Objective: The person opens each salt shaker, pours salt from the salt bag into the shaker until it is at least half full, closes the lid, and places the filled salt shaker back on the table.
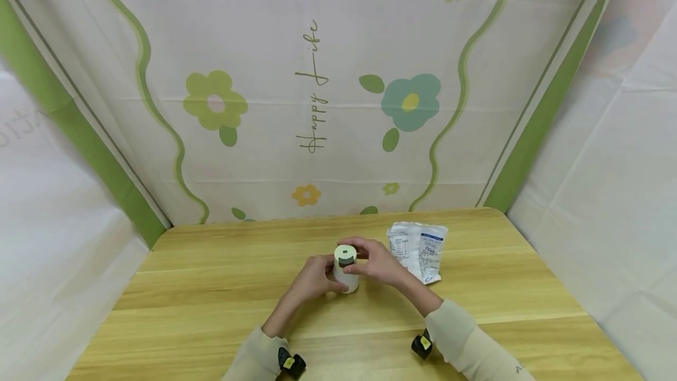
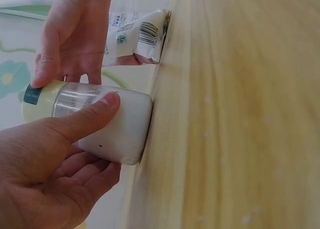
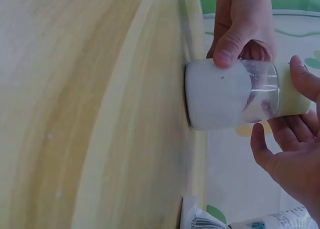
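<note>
A clear jar (image 2: 127,121) stands upright on the wooden table, mostly filled with fine white grains that look like salt or sugar. On top sits its pale yellow-green lid (image 1: 345,250), which has a dark grey patch on the side. The left hand (image 1: 312,278) grips the lower body of the jar, thumb on the near side and fingers curled behind. Around the lid, the right hand (image 1: 378,260) has its thumb and fingers on opposite sides, as the right wrist view also shows. The lid appears seated on the jar.
To the right of the jar lies a creased white packet (image 1: 431,251) with printed text and a barcode. Tiny white specks (image 2: 246,219) dot the table (image 1: 211,287). A flower-patterned cloth (image 1: 338,104) hangs behind the far table edge, and white cloth hangs at both sides.
</note>
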{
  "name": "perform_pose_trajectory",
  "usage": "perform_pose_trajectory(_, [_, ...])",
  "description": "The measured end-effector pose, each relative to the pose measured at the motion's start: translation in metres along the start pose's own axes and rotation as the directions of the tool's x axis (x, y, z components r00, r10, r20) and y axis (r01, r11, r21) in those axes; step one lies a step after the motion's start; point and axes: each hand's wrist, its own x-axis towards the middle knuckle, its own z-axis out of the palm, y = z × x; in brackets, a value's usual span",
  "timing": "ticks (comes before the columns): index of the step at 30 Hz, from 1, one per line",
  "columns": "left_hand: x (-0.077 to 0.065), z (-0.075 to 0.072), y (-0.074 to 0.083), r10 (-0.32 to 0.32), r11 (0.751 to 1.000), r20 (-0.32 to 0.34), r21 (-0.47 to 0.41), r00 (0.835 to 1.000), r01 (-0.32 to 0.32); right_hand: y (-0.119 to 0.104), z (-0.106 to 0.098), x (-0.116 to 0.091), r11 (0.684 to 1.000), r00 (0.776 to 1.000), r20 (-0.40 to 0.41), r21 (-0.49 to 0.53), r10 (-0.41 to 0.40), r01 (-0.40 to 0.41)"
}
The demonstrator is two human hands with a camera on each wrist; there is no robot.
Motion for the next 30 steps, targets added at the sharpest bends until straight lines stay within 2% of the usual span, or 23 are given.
perform_pose_trajectory(9, [0.000,-0.002,0.001,0.012,0.999,-0.027,0.033,1.000,-0.011,-0.004,0.015,-0.004,0.997,0.988,-0.151,-0.072,-0.015,0.004])
perform_pose_trajectory(16, [-0.003,-0.002,0.000,0.004,0.998,-0.026,0.062,1.000,-0.002,-0.012,0.031,-0.011,0.991,0.969,-0.246,-0.123,0.014,-0.045])
perform_pose_trajectory(20, [-0.002,-0.004,-0.001,0.014,0.997,-0.029,0.074,0.999,-0.012,-0.013,0.030,-0.009,0.993,0.969,-0.247,-0.113,0.008,-0.037])
perform_pose_trajectory(25, [0.001,-0.003,-0.001,0.022,0.999,-0.026,0.051,0.999,-0.021,-0.014,0.020,-0.007,0.996,0.984,-0.180,-0.088,0.007,-0.023])
perform_pose_trajectory(30, [0.003,0.000,-0.001,0.020,0.998,-0.014,0.055,1.000,-0.019,-0.015,0.008,-0.013,0.994,0.989,-0.143,-0.098,0.036,-0.051])
